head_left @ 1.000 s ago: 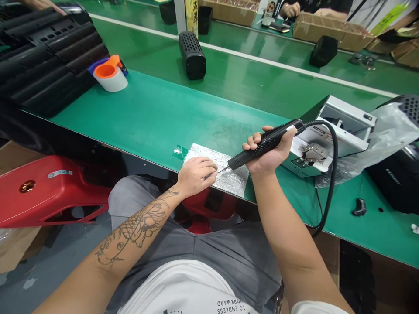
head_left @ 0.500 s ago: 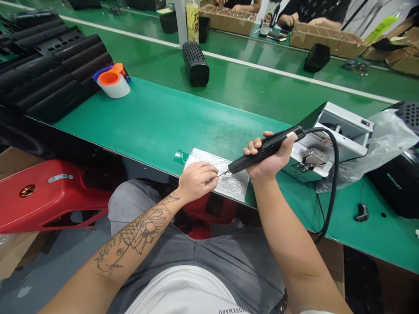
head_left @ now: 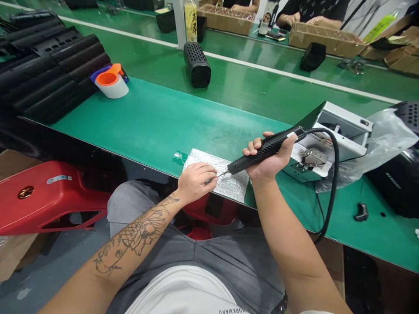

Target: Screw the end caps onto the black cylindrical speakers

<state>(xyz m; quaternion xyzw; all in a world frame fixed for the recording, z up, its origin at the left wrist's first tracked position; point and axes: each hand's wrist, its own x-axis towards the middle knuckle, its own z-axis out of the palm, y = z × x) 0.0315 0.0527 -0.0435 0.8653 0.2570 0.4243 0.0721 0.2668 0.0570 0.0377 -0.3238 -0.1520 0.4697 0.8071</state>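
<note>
My right hand (head_left: 269, 159) is wrapped round a black soldering iron (head_left: 262, 149), its thin tip pointing down-left. My left hand (head_left: 195, 179) is pinched shut at that tip, over a silver foil pad (head_left: 229, 174) taped to the near edge of the green bench; what it pinches is too small to make out. A black cable (head_left: 331, 179) loops from the iron's rear toward the white soldering station (head_left: 340, 126) at my right.
Black moulded trays (head_left: 42, 65) and an orange-and-white tape dispenser (head_left: 111, 81) sit at the left. A black perforated speaker (head_left: 197, 64) stands on the conveyor belt. A plastic bag (head_left: 382, 139), a small black part (head_left: 361, 212) and a red stool (head_left: 49, 196) are nearby. Other people's hands work at cardboard boxes (head_left: 324, 37) far back.
Both hands have held their places at the foil pad; only the camera view shifted slightly upward.
</note>
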